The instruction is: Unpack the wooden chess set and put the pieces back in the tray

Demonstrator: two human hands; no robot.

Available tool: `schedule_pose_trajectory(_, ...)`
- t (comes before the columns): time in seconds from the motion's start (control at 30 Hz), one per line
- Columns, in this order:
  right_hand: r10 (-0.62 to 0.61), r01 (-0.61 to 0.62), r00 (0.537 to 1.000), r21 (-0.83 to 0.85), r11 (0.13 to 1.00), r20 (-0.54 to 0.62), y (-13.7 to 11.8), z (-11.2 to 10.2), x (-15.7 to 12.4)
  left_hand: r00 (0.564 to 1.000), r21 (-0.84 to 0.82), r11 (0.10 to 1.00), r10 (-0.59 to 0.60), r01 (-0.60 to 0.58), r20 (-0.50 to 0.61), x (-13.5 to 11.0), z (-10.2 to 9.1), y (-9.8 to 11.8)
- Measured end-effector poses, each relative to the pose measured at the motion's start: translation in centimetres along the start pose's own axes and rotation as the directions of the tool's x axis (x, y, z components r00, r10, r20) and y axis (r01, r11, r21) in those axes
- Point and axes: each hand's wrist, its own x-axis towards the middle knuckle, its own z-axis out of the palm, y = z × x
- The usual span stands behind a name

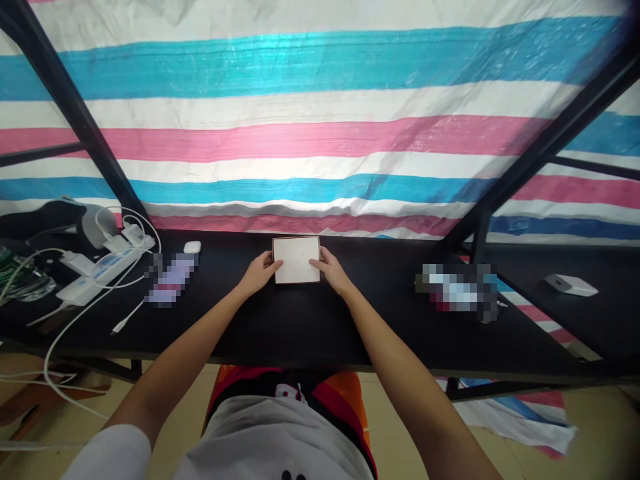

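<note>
A small rectangular box (pixel 298 261) with a white face and thin brown edges is at the middle of the black table, near its back edge. A few faint specks show on the white face. My left hand (pixel 261 272) grips the box's left side, its thumb on the white face and its fingers round the edge. My right hand (pixel 331 269) has hold of the right side the same way. The fingers behind the box are partly hidden. I cannot tell whether the box rests on the table or is slightly raised.
On the black table (pixel 300 333), a white power strip (pixel 103 272) with cables, a plastic bottle (pixel 25 277) and a white earbud case (pixel 192 247) lie left. Pixelated items (pixel 173 280) flank my arms. A white device (pixel 571 285) lies far right. Black posts (pixel 95 143) frame a striped sheet (pixel 300 140).
</note>
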Motion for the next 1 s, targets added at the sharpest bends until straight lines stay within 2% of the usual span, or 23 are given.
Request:
schedule_pose_trajectory(0.1,-0.001,0.001,1.000,-0.054,0.999,0.002,0.2,-0.2,0.0,1.000,-0.002,1.000,-0.007,0.006,-0.004,0.0,0.0,0.3)
schedule_pose_trajectory(0.23,-0.015,0.006,0.999,-0.295,0.955,-0.028,0.3,-0.2,-0.1,1.000,-0.102,0.995,-0.007,0.006,-0.006,-0.3,0.4,0.9)
schedule_pose_trajectory(0.3,-0.089,0.048,0.993,-0.440,0.896,-0.072,0.3,0.1,-0.2,0.998,-0.167,0.985,-0.057,0.052,-0.025,-0.5,0.8,1.2)
schedule_pose_trajectory(0.37,-0.232,0.121,0.963,-0.554,0.824,-0.135,0.1,0.7,-0.3,0.992,-0.207,0.975,-0.102,0.086,-0.070,-0.5,1.2,1.3)
schedule_pose_trajectory(0.47,-0.368,0.206,0.919,-0.622,0.755,-0.143,-0.3,2.0,-0.6,0.988,-0.217,0.976,-0.051,0.019,-0.143,-0.5,1.6,1.7)
schedule_pose_trajectory(0.53,-0.358,0.245,0.930,-0.588,0.771,-0.082,-0.8,2.9,-0.9,0.988,-0.219,0.974,0.022,-0.056,-0.152,-0.7,1.7,2.1)
schedule_pose_trajectory(0.63,-0.292,0.258,0.956,-0.420,0.870,-0.018,-1.4,3.6,-1.2,0.991,-0.199,0.972,0.110,-0.123,-0.073,-1.2,1.8,3.0)
schedule_pose_trajectory(0.73,-0.183,0.183,0.983,-0.177,0.967,0.014,-1.4,3.4,-1.1,0.972,-0.066,0.970,0.236,-0.235,0.009,-2.0,2.2,3.8)
schedule_pose_trajectory(0.83,-0.075,0.075,0.997,0.013,0.997,-0.002,-0.8,3.0,-0.7,0.938,0.088,0.936,0.334,-0.342,0.091,-2.2,2.7,3.7)
schedule_pose_trajectory(0.9,-0.027,0.031,0.999,0.136,0.990,-0.033,-0.5,2.7,-0.5,0.943,0.148,0.933,0.316,-0.328,0.101,-1.8,2.6,3.1)
schedule_pose_trajectory(0.93,-0.006,0.014,0.999,0.193,0.981,-0.043,-0.4,2.7,-0.5,0.957,0.174,0.941,0.282,-0.289,0.066,-1.4,2.4,2.7)
schedule_pose_trajectory(1.0,0.040,-0.026,0.998,0.279,0.960,-0.044,-0.3,2.5,-0.4,0.981,0.202,0.968,0.171,-0.150,-0.089,-0.5,1.7,1.7)
